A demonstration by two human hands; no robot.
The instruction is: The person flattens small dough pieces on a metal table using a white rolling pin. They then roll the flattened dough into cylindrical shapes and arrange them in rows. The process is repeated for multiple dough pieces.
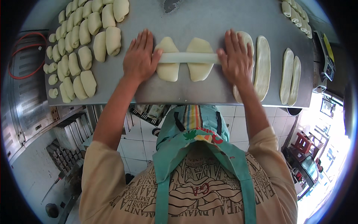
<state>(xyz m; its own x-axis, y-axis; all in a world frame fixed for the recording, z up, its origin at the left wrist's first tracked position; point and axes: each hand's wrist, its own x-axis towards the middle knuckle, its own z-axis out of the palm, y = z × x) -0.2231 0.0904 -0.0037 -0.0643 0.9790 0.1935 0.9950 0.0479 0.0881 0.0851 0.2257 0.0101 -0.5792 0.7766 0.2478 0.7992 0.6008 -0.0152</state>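
A pale rolling pin (190,57) lies crosswise over two flattened pieces of dough, the left piece (167,73) and the right piece (199,73), on the metal table (212,22). Flat over the pin's left end rests my left hand (140,58), its fingers stretched out and pointing away from me. My right hand (238,58) lies the same way over the other end, thumb against the pin. Partly under my right hand and forearm is a long dough strip (245,36). Just right of it sits another long flat strip (262,67).
Rows of rolled-up dough pieces (85,58) cover the table's left side. Two narrower strips (286,76) lie near the right edge, and more dough rolls (296,16) at the far right corner. A scale (328,69) stands beyond the right edge. A red hose (18,56) hangs at left.
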